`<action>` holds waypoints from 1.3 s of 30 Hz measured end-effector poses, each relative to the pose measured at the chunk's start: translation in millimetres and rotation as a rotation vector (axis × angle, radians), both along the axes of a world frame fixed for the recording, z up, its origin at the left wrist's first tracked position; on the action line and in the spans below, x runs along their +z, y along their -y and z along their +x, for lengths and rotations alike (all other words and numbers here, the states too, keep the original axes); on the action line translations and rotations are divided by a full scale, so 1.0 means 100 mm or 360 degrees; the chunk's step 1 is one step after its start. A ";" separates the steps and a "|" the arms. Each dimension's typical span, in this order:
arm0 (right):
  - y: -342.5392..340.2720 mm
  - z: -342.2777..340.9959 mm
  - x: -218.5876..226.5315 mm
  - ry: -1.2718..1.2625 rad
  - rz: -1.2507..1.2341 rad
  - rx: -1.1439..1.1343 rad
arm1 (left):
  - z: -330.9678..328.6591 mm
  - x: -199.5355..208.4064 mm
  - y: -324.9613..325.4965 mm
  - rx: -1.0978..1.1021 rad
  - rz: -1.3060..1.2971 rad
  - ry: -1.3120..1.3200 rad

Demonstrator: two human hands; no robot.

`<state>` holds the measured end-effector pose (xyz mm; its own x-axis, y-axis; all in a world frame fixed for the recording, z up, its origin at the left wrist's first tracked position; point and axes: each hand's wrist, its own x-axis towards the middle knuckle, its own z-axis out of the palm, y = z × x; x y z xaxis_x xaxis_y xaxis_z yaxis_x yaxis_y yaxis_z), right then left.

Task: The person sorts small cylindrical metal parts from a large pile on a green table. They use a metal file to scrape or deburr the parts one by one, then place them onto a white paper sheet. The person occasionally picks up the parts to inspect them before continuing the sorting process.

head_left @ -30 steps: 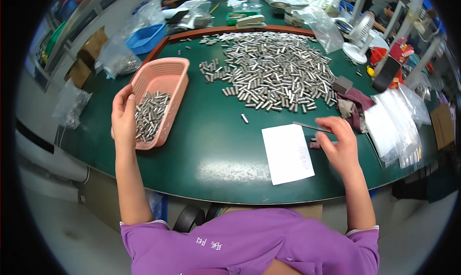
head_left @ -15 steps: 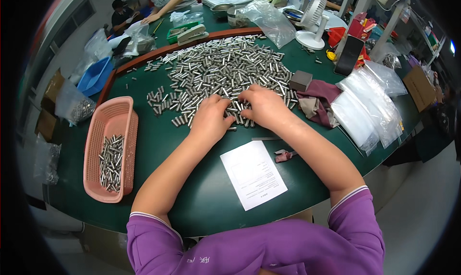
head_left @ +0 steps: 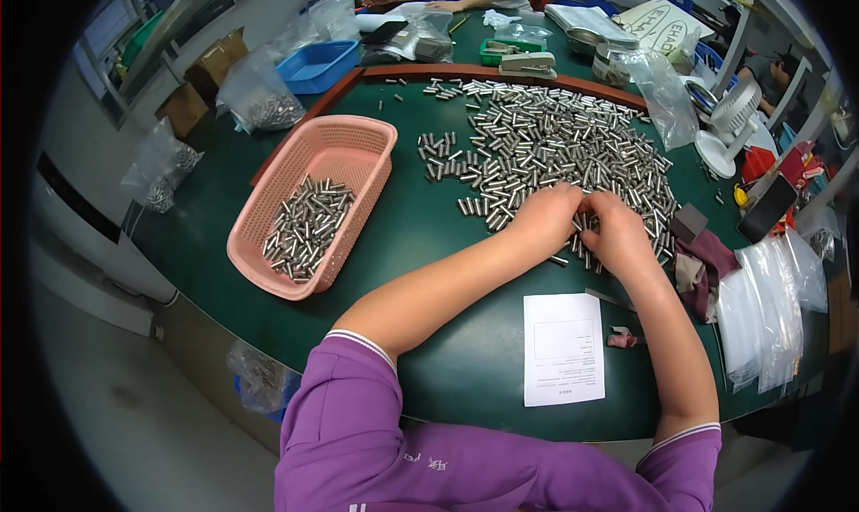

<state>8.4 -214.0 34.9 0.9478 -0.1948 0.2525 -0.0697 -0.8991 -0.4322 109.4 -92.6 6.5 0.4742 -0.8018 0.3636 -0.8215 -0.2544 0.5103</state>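
A wide heap of short silvery metal pins (head_left: 546,141) covers the far side of the green table. My left hand (head_left: 548,219) rests at the heap's near edge, its fingers curled in among the pins and partly hidden. Close beside it, my right hand (head_left: 620,233) is bent over the same spot, thumb and fingers closed around a few pins. The fingertips of both hands nearly meet. To the left stands a pink plastic basket (head_left: 246,235) with a pile of similar pins (head_left: 309,226) in it.
A printed paper sheet (head_left: 564,351) lies in front of my hands. On the right are a dark block (head_left: 688,222), a maroon cloth (head_left: 711,266), clear plastic bags (head_left: 761,315) and a white fan (head_left: 735,110). A wooden rim (head_left: 429,68), stapler (head_left: 528,64) and blue tray (head_left: 319,66) lie beyond.
The view has swung left, so the basket, heap and sheet appear farther right in the picture. My hands have drawn closer together at the heap's near edge.
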 end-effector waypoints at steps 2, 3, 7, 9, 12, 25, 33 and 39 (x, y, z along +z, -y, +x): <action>0.04 0.01 -0.02 0.0045 -0.0047 0.0001 | 0.01 -0.01 0.00 0.0032 -0.0012 0.0043; 0.04 0.04 -0.03 0.0052 -0.0043 0.0038 | 0.00 -0.02 0.00 0.0036 -0.0011 0.0055; 0.12 0.16 -0.05 -0.0027 0.0064 0.0057 | 0.10 -0.08 0.05 -0.0028 -0.0115 -0.0058; 0.19 0.16 -0.16 0.0117 0.0176 0.0160 | 0.07 0.03 -0.01 0.0013 -0.0041 -0.0109; 0.18 0.16 -0.17 0.0070 0.0102 0.0097 | 0.10 -0.04 -0.01 -0.0054 -0.0148 -0.0029; 0.06 0.32 -0.32 0.0409 0.0465 0.0049 | 0.32 -0.19 -0.03 0.0004 -0.0263 -0.0609; -0.03 0.01 -0.10 0.0701 0.0560 0.0218 | 0.07 0.01 -0.18 -0.0105 -0.0588 -0.1013; -0.25 -0.71 -0.14 0.0617 0.0396 0.0454 | -0.68 0.06 -0.62 -0.0269 -0.0490 -0.0920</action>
